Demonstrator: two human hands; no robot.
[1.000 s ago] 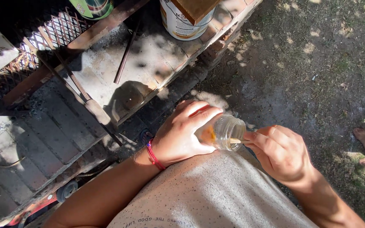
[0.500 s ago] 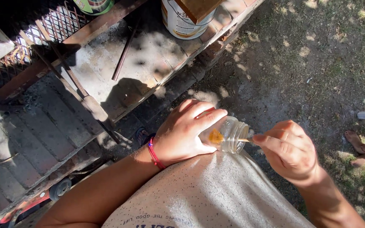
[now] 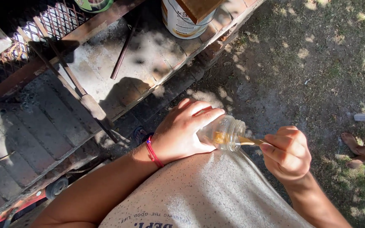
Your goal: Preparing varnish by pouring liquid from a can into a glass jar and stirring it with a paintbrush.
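While sunlight fell through leaves, the person's left hand (image 3: 182,133) wrapped its fingers (image 3: 205,115) closed around one small clear glass jar (image 3: 227,134), held tilted on its side with the mouth toward the right hand (image 3: 287,154). That hand's fingers (image 3: 275,150) were clenched on one thin wooden stick (image 3: 250,141), whose tip reached into the jar's mouth, where something yellow showed. One red cord bracelet (image 3: 153,153) circled the left wrist. Beyond the left fingers stood one white paint can (image 3: 181,21) on a concrete ledge (image 3: 157,55). Two bare feet (image 3: 362,152) of another person showed past the right hand.
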